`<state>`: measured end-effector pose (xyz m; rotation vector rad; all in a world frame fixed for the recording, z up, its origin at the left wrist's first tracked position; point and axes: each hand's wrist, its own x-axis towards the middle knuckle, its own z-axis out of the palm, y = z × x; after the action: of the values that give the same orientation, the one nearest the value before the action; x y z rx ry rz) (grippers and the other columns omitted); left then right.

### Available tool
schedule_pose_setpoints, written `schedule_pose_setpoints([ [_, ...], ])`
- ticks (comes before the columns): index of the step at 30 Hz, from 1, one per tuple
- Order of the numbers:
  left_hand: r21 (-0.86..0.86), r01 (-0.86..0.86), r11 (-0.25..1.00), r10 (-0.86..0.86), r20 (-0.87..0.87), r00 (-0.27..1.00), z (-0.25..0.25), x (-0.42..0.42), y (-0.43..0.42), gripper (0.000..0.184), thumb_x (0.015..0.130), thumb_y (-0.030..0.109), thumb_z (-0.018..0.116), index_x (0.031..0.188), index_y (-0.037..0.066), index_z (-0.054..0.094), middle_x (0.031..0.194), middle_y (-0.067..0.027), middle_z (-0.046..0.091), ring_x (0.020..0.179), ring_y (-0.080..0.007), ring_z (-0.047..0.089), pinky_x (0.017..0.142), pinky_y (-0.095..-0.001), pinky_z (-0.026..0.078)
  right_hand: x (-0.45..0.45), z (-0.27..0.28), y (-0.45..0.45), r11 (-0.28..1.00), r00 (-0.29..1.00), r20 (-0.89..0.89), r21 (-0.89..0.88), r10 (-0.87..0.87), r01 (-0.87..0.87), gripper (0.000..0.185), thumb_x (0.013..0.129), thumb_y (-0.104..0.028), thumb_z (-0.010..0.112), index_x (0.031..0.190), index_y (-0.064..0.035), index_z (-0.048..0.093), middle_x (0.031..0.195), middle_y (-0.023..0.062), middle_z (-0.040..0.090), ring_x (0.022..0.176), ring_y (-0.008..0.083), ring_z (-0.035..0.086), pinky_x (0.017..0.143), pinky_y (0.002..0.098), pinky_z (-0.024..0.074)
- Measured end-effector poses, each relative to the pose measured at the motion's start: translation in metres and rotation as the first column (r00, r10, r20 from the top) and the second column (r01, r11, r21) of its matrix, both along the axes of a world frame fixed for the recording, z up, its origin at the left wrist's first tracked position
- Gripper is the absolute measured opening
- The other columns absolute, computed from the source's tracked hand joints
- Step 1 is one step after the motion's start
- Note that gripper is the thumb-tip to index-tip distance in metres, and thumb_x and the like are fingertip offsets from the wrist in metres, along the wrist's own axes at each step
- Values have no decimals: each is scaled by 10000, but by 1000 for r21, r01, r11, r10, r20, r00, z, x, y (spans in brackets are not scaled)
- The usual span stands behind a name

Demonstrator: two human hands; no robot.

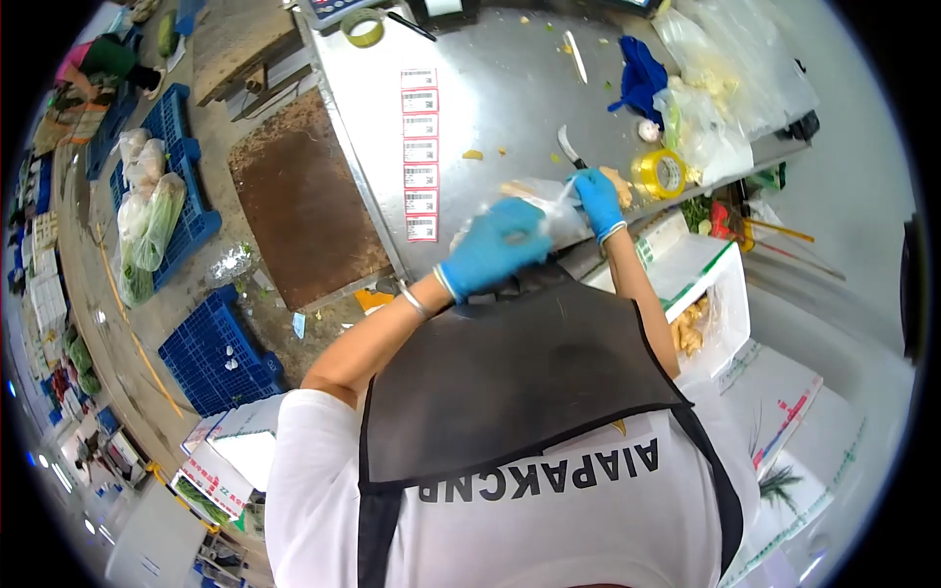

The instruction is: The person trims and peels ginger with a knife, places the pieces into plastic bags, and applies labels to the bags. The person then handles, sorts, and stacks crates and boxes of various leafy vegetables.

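Observation:
My left hand (500, 245), in a blue glove, is over the table's near edge beside a clear plastic bag (557, 208). Motion blurs its fingers, so its hold is unclear. To its right, my right hand (599, 203), also blue-gloved, is closed on the bag's gathered edge. A curved knife (569, 148) extends just beyond the right fingers; whether the hand touches its handle is unclear. Pieces of ginger (619, 186) are right of that hand, followed by a roll of yellow tape (662, 173). A column of labels (420, 151) is stuck on the metal table (500, 108).
A blue cloth (642, 76), plastic bags (701, 127) and a white-handled tool (575, 57) are on the table. A foam box with ginger (689, 328) stands near my right arm. Blue pallets (221, 348) lie at left. Another person (113, 61) bends at upper left.

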<state>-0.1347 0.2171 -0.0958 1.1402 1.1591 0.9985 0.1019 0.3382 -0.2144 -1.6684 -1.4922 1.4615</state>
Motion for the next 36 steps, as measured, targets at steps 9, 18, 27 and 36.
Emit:
schedule_pose_setpoints([
  [9,-62,123,990,-109,196,975,-28,9,28,585,893,5,480,1459,-5,333,1450,-106,407,1217,-157,489,1057,-304,372,-32,151,-35,920,843,-536,-353,-49,-171,332,920,-155,537,1209,2,587,1136,95,645,1020,156,611,855,274,495],
  [18,-89,137,987,-125,132,983,-32,28,29,390,845,113,667,1203,19,545,902,23,485,797,-59,434,742,-219,417,-34,90,-29,961,997,76,276,10,-30,89,799,-39,625,887,-41,631,723,15,562,652,88,519,618,258,457],
  [27,255,-102,961,148,-166,975,-34,-2,12,304,818,253,736,1036,58,652,1019,-75,627,877,-199,601,809,-311,490,-33,0,60,991,994,107,129,24,-38,278,846,-223,633,1043,-29,659,877,95,691,730,198,630,705,333,509],
  [36,-276,-560,781,-2,-898,441,-146,-102,2,753,684,335,845,1216,-74,504,1046,-247,647,925,-396,646,801,-438,527,-37,126,6,923,986,74,347,147,-163,409,906,-169,610,1308,-106,564,952,21,625,791,95,553,757,239,486],
])
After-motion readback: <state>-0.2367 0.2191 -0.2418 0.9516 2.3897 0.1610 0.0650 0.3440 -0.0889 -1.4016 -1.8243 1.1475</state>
